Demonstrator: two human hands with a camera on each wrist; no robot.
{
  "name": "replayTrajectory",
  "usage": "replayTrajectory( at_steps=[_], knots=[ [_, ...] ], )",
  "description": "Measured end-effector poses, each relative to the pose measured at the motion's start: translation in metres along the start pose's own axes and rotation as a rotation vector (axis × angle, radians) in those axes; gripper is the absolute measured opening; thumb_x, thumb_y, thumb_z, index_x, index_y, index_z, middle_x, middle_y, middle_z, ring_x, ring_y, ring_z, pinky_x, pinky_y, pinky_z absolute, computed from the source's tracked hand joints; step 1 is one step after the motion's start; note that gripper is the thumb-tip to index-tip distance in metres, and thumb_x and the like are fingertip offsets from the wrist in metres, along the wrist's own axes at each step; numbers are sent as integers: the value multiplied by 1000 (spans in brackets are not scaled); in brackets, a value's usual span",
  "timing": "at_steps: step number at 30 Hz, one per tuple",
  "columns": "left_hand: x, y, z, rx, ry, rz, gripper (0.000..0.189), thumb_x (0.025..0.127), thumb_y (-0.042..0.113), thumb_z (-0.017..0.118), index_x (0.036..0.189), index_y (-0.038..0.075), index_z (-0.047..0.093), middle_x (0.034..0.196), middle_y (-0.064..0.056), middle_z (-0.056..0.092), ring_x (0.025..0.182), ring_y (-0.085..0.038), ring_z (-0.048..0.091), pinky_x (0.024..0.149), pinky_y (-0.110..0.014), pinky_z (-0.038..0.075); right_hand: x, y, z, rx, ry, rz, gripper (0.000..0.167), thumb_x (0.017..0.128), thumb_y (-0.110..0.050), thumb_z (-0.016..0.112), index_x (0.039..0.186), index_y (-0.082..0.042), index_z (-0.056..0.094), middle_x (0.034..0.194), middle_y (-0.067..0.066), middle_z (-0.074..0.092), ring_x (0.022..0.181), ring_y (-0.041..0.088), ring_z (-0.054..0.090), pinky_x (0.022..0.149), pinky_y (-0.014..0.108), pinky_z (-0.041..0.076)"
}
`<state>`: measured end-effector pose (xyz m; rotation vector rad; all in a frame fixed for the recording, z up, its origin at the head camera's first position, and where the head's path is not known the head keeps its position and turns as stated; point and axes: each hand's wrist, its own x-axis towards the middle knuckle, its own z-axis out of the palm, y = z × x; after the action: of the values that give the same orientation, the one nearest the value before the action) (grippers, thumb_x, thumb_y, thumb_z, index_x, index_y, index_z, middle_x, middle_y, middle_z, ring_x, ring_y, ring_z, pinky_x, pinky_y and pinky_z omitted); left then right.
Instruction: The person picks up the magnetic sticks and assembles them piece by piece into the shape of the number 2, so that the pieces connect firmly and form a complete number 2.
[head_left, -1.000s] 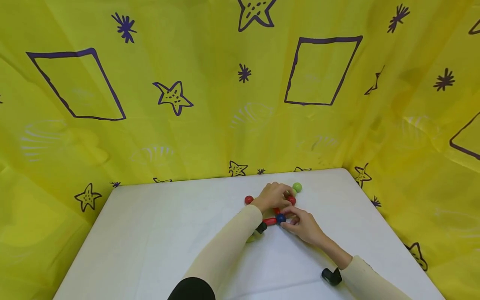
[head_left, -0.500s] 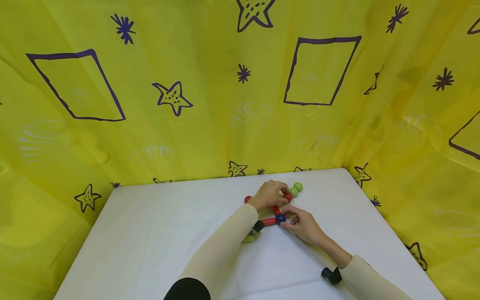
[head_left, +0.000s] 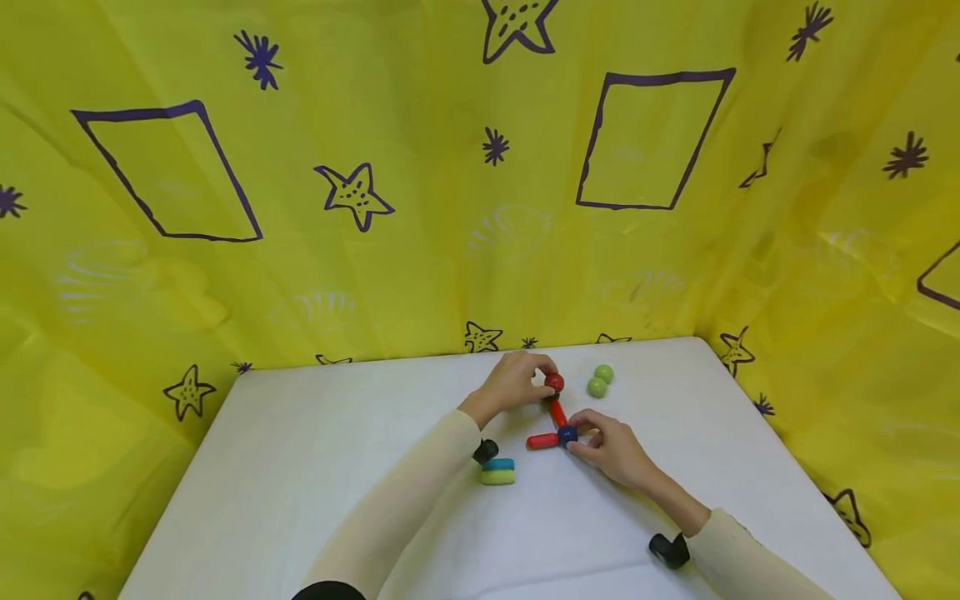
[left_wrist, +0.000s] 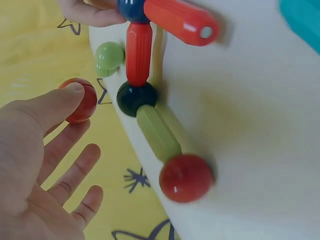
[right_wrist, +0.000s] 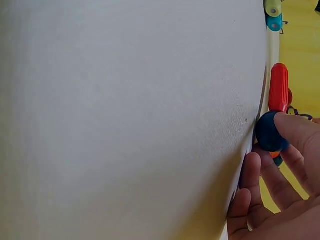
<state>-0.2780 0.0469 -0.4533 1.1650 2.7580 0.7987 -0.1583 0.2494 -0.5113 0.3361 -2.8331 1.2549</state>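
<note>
My left hand (head_left: 512, 383) pinches a red ball (left_wrist: 82, 101) between thumb and forefinger, its other fingers spread. My right hand (head_left: 613, 450) grips a dark blue ball (head_left: 567, 435) with thumb and fingertips. Two red rods are joined to that blue ball: one red rod (head_left: 542, 441) points left, the other red rod (left_wrist: 138, 54) runs to a dark green ball (left_wrist: 135, 98). From the dark green ball a yellow-green rod (left_wrist: 159, 132) leads to a second red ball (left_wrist: 186, 178). In the head view my left hand hides that second red ball.
Two light green balls (head_left: 601, 381) lie together at the back right of the white table (head_left: 337, 467). A blue rod (head_left: 498, 464) and a yellow-green rod (head_left: 498, 477) lie side by side near my left wrist. A yellow patterned cloth (head_left: 420, 275) hangs behind the table.
My left hand has moved left, carrying the red ball away from the light green balls and over the dark green ball's end. The right hand keeps its hold on the blue ball.
</note>
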Motion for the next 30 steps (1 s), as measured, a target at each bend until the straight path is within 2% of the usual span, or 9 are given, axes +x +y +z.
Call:
replayTrajectory(
  at_steps=[5,9,14,18,23,30],
  knots=[
    [-16,-8,-10,32,19,34,25,92,24,80,114,13,76,107,1,77,101,-20,67,88,-29,46,3,-1,0,-21,15,3,26,90,-15,80,113,-13,68,105,4,75,68,13,54,61,25,46],
    [-31,-14,-14,45,17,28,25,92,25,80,114,14,76,106,2,77,93,-20,66,83,-27,45,5,-2,1,-27,17,-1,26,90,-15,80,113,-12,68,104,5,75,67,14,53,61,26,45],
    [-50,-21,-16,1,7,-15,25,91,22,81,112,11,76,99,-1,75,92,-24,65,82,-28,46,10,-4,1,-38,24,-1,26,90,-14,79,113,-12,67,105,7,75,65,14,53,60,26,45],
    [-61,-28,-12,-34,-8,-72,25,90,23,81,112,12,76,99,1,75,93,-23,65,82,-29,46,13,-5,1,-46,26,5,27,90,-14,79,114,-11,67,106,8,75,65,15,53,61,26,45],
    [-71,-36,-4,-80,-24,-130,24,89,22,82,111,13,77,100,2,75,87,-15,60,80,-27,47,15,-7,2,-46,33,-6,26,91,-14,79,114,-10,67,106,10,76,66,15,54,62,27,45],
    [-81,-47,2,-103,-26,-154,20,90,19,81,108,12,76,102,0,75,89,-14,61,86,-29,50,23,-6,5,-51,39,-3,26,91,-13,79,113,-10,67,107,13,76,58,13,54,58,27,46]
  ],
)
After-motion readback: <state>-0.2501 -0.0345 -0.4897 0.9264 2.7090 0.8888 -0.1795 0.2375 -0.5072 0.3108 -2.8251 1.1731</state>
